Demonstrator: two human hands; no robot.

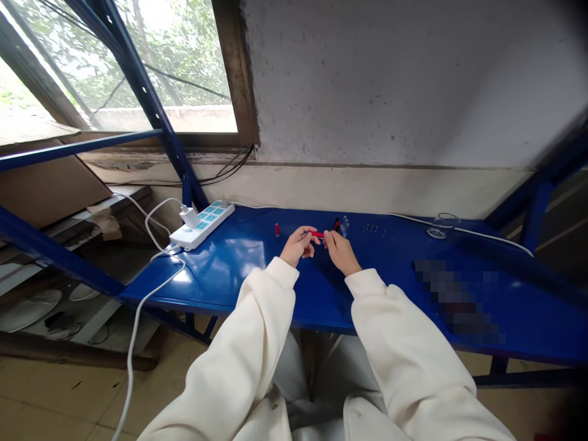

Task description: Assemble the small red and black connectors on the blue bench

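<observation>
My left hand (297, 246) and my right hand (339, 250) meet over the middle of the blue table, both closed on a slim red pen-shaped piece (316, 234). It lies nearly level between them, its two ends partly covered by my fingers. A short red cylinder (277, 230) stands on the table to the left of my left hand. Just beyond my right hand are a dark-and-red piece (337, 223) and some clear plastic pieces (344, 226). Several tiny clear parts (370, 228) lie in a row farther right, too small to name.
The blue table (257, 294) runs along the wall. At its left end sits a white power strip (204, 225) with a plug and a cable hanging down. A clear glass (443, 225) and a blurred-out item (454, 300) are on the right. Blue frame posts flank both sides.
</observation>
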